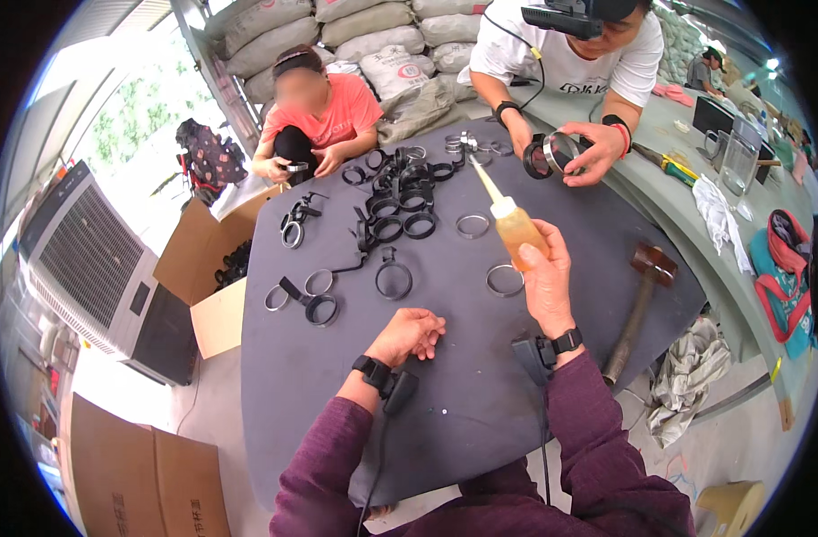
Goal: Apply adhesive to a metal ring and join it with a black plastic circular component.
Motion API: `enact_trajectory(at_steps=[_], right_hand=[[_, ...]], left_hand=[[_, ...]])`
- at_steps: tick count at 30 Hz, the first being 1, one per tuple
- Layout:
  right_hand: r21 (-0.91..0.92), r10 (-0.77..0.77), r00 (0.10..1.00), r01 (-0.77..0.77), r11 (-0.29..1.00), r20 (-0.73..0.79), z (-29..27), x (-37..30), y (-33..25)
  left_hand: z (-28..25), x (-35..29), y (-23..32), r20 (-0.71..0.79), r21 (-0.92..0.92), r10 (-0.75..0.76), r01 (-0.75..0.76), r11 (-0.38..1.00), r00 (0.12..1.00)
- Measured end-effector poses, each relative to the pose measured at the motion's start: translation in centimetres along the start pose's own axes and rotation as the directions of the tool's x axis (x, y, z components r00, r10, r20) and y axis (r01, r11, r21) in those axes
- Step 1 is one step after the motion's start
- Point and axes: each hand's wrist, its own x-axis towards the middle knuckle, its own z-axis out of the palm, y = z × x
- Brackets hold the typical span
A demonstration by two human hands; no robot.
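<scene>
My right hand (548, 277) is wrapped round a squeeze bottle (519, 234) of amber liquid, its long pale nozzle tilted up and away to the left. Below the bottle a thin silver ring (505, 280) lies on the dark grey table (481, 394). My left hand (409, 336) rests low over the table with fingers curled in; whatever they hold, if anything, is hidden. Just beyond it stands a black ring with a tab (393, 277). Several more black rings (387, 228) are heaped toward the far side, and another silver ring (472, 225) lies near the bottle.
A mallet (642, 309) lies at the table's right. Across the table, one person handles black and silver rings (552, 155); another crouches at far left holding a ring (294, 167). An open cardboard box (217, 313) stands left of the table, near a large air cooler (78, 259).
</scene>
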Motion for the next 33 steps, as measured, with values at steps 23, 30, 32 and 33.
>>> enact_trajectory(at_steps=[23,30,32,33], right_hand=[[0.469,0.132,0.991,-0.13,0.874,0.029,-1.4,-0.2,-2.1],[0.474,0.13,0.99,-0.143,0.869,0.06,-1.6,-0.2,-1.5],[0.475,0.132,0.99,-0.138,0.869,0.046,-1.1,-0.1,-1.7],[0.474,0.136,0.99,-0.131,0.871,0.023,-1.1,-0.1,-1.9]], left_hand=[[0.7,12.2,5.1,-0.12,0.833,0.697,-0.31,0.459,0.707],[2.2,16.7,6.8,-0.186,0.896,0.584,-0.107,0.431,0.79],[2.3,17.9,7.6,-0.222,0.891,0.528,-0.049,0.451,0.82],[2.7,18.3,7.7,-0.215,0.89,0.528,-0.057,0.452,0.822]])
